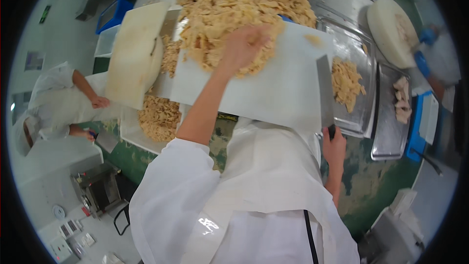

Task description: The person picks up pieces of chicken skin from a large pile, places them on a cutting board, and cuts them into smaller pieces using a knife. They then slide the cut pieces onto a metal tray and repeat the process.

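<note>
Left hand at the heap, knife in the right

A large heap of pale yellow pieces [234, 6] spreads over the steel table, its near edge lying on a white cutting board [254, 100]. The person's left hand [246, 46] is at that near edge — its fingers are blurred, so whether they grip anything cannot be told. The right hand [335, 145] is closed around the black handle of a broad knife [325, 85], whose blade lies along the board's right edge. Just right of the board, a steel tray [359, 122] holds more yellow pieces; a narrower tray [388, 143] beside it holds pale pink ones. To the left, a white tub [131, 129] contains small tan bits — near a co-worker [53, 93] with a blade.
</note>
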Motion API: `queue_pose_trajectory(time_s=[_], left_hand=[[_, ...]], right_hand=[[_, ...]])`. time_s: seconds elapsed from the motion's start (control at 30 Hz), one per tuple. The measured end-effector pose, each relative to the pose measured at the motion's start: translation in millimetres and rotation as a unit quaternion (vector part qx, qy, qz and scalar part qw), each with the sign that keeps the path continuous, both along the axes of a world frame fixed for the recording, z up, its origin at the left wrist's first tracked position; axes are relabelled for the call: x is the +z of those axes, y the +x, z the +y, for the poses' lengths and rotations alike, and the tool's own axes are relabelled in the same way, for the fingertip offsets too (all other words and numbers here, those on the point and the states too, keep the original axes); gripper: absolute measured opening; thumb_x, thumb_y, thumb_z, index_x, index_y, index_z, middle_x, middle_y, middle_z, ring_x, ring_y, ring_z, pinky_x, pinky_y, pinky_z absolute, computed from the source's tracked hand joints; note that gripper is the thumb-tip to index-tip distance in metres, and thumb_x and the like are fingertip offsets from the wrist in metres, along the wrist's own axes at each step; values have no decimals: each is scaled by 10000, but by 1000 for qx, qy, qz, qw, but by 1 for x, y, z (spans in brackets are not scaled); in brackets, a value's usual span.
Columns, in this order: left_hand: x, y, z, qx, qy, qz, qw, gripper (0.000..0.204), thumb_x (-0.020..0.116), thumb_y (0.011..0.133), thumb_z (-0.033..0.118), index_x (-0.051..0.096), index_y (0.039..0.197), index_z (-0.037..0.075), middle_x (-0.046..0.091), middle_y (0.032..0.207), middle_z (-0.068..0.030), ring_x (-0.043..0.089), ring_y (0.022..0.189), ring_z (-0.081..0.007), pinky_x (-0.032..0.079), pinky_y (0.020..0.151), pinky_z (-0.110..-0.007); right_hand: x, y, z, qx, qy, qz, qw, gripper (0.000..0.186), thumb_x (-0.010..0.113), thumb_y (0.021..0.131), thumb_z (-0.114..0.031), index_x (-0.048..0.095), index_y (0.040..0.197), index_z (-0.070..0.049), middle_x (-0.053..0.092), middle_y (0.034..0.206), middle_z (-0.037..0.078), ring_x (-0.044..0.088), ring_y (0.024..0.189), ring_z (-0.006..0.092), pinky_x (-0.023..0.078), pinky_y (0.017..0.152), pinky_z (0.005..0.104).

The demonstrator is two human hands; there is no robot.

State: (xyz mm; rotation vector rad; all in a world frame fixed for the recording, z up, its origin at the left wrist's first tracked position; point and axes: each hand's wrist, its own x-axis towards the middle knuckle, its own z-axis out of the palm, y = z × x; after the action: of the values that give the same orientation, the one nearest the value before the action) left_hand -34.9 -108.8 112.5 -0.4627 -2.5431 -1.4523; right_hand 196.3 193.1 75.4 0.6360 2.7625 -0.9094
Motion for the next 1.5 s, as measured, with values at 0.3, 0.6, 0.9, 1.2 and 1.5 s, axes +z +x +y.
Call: queue_pose_trajectory(time_s=[0.3, 0.6, 0.9, 1.2, 1.5], left_hand=[[-117, 71, 89, -51, -174, 111, 977, 353, 732, 823, 179, 646, 1160, 119, 593, 1158, -111, 557, 1056, -320, 469, 879, -413], [-133, 76, 70, -41, -113, 121, 985, 167, 740, 744, 45, 628, 865, 77, 622, 869, -56, 602, 853, -271, 484, 776, -397], [-122, 87, 52, 9, -38, 101, 994, 169, 740, 741, 5, 643, 854, 84, 644, 883, -56, 616, 842, -263, 499, 705, -384], [-54, 51, 5, 160, -218, 262, 927, 167, 757, 762, 86, 675, 906, 96, 648, 889, -62, 600, 771, -279, 489, 753, -377], [-43, 28, -30, 104, -208, 131, 964, 128, 753, 823, 122, 701, 908, 42, 660, 702, -75, 647, 736, -218, 500, 753, -344]], right_hand=[[0, 1, 5, -8, -32, 42, 999, 304, 600, 943, -319, 595, 940, -15, 633, 707, 244, 620, 732, 474, 468, 617, 517], [25, 2, -24, 98, 53, -5, 994, 254, 585, 953, -285, 556, 909, -37, 611, 630, 213, 616, 625, 440, 466, 564, 513], [40, 9, -27, 110, 29, -19, 993, 249, 579, 953, -287, 551, 933, -40, 617, 628, 212, 620, 617, 437, 474, 570, 523], [33, 17, -37, 92, -7, -43, 995, 261, 589, 939, -287, 546, 881, -36, 607, 639, 238, 615, 635, 459, 473, 590, 540], [4, 10, -13, 24, 12, 14, 1000, 297, 568, 960, -303, 574, 954, -6, 637, 700, 247, 617, 703, 480, 473, 620, 539]])
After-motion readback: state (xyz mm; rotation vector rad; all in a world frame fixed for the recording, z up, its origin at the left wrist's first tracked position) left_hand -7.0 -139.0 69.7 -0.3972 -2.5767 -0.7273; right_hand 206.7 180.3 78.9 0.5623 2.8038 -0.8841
